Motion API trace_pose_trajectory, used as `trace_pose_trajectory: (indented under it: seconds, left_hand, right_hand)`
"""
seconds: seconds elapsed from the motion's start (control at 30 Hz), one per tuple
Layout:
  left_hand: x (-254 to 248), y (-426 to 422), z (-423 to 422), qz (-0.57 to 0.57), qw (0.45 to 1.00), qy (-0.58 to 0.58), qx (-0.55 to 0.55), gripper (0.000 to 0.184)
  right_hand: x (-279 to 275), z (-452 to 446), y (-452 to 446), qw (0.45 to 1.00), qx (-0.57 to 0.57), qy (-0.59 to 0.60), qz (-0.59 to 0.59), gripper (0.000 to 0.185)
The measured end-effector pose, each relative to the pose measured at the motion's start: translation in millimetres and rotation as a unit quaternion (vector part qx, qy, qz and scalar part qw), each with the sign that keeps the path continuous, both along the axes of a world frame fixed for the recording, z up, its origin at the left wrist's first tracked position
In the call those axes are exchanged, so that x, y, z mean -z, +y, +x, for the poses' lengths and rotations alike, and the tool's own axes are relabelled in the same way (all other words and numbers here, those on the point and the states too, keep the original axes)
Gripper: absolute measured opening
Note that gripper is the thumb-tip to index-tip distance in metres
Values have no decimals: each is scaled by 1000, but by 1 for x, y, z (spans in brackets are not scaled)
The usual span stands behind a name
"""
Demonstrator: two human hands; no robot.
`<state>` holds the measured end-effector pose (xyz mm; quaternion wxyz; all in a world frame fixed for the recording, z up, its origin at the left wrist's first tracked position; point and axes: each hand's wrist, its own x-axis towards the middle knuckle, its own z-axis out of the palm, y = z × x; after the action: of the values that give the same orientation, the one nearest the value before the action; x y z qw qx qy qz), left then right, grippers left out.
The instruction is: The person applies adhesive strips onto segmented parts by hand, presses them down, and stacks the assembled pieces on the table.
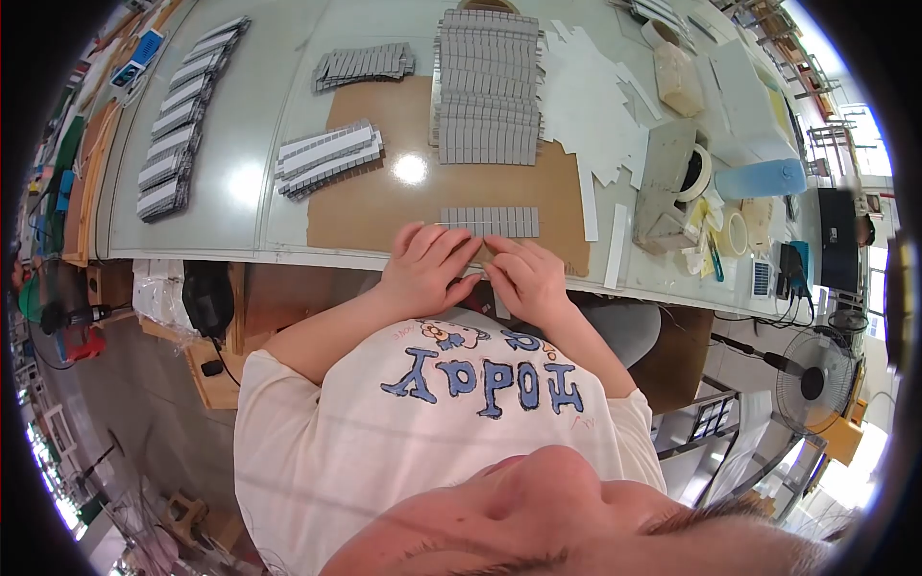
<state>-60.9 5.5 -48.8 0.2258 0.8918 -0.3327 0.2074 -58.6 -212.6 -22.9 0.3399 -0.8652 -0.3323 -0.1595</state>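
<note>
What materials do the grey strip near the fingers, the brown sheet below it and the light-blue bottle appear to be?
Grey strip: perhaps plastic or metal; it looks dull and evenly segmented, but the view leaves this open.
Brown sheet: probably cardboard or fibreboard, smooth and somewhat shiny, as it is flat, plain brown and shows a bright reflection.
Light-blue bottle: likely plastic, judging by its tinted, smooth-looking body.

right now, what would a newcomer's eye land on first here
Probably the blue lettering on the white shirt, low in view. Next, the left hand and right hand close together at the near edge of the table, by a grey segmented strip. Beyond lies a large array of grey strips.
</note>
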Motion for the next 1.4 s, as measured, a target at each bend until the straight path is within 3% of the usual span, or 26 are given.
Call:
trace_pose_trajectory:
  seconds: [0.73, 1.1, 1.4]
  left_hand:
    - [3, 0, 1, 9, 1000, -13, -4, 46]
    - [-5, -3, 0, 51, 998, 43, -2, 61]
    - [-3, -3, 1, 47, 998, 35, -1, 61]
  right_hand:
    - [6, 0, -3, 1000, 2, 12, -1, 14]
    - [9, 0, -1, 999, 35, -17, 28, 14]
    - [7, 0, -2, 998, 30, -4, 56, 14]
